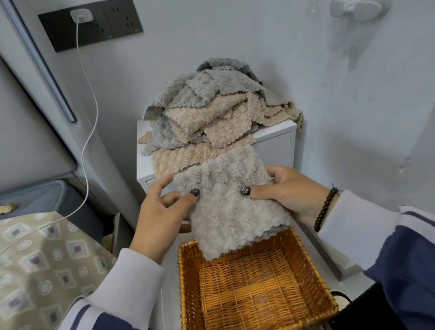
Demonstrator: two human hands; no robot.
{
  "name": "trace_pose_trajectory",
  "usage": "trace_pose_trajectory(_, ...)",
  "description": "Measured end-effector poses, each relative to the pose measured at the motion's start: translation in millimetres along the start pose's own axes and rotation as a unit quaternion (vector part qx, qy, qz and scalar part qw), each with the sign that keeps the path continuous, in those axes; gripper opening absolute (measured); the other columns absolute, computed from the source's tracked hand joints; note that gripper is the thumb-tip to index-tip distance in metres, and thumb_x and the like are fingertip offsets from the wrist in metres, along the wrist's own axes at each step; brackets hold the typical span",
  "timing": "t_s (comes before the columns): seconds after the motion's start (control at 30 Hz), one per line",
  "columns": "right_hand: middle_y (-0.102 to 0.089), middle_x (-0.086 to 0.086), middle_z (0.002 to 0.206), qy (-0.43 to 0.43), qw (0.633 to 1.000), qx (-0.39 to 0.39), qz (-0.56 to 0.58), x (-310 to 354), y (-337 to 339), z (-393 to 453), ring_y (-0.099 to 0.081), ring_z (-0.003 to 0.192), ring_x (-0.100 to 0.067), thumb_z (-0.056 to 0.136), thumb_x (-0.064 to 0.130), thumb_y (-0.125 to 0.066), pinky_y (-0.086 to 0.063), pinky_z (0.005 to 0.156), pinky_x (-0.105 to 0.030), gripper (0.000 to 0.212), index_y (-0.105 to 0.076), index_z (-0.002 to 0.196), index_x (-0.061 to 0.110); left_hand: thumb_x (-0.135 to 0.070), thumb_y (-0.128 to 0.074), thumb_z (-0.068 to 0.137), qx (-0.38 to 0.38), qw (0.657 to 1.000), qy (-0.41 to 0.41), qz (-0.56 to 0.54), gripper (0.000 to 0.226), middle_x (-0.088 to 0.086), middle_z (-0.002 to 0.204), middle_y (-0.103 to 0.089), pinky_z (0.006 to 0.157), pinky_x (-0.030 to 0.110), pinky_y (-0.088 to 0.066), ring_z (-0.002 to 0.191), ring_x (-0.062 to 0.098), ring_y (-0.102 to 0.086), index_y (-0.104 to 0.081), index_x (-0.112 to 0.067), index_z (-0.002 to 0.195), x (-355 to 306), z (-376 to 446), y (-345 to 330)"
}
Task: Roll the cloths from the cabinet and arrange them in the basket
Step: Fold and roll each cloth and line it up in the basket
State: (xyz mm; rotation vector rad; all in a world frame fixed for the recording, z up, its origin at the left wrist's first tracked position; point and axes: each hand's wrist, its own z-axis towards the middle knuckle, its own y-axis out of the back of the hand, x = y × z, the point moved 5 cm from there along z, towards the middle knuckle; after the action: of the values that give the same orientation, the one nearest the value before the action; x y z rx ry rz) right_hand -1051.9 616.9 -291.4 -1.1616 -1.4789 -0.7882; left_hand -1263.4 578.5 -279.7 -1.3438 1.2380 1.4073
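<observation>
A fluffy grey cloth [225, 204] hangs in the air between my hands, its lower edge dipping over the far rim of the wicker basket [191, 287]. My left hand [160, 218] pinches the cloth's left side with the thumb on top. On the right side my right hand [291, 195] grips it, thumb on the front and fingers behind. The basket holds nothing. Behind, a loose pile of grey and beige cloths [211, 109] lies on a small white cabinet [275, 143], and one beige cloth [183, 157] drapes over its front edge.
A bed with a patterned cover [34, 262] lies at the left, its padded headboard [7, 118] behind. A white charger cable [89, 140] runs down from a dark wall socket panel [91, 25]. A white wall hook [355, 8] sits at upper right.
</observation>
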Motion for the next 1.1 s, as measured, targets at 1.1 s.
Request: trace_pose_trajectory(1.1,-0.066,-0.018,0.119,-0.090,0.984,0.080,0.128,-12,-7,-7,-0.063,0.112,-0.032,0.082,0.006,-0.064,-0.048,0.098,-0.047,0.043,-0.054,0.124,0.003,-0.014,-0.053,0.094,0.098,0.983,0.082,-0.130,0.020,0.008,0.095,-0.076,0.065,0.025,-0.059,0.081,0.018,-0.073,-0.063,-0.008,0.111,2,-3,-26)
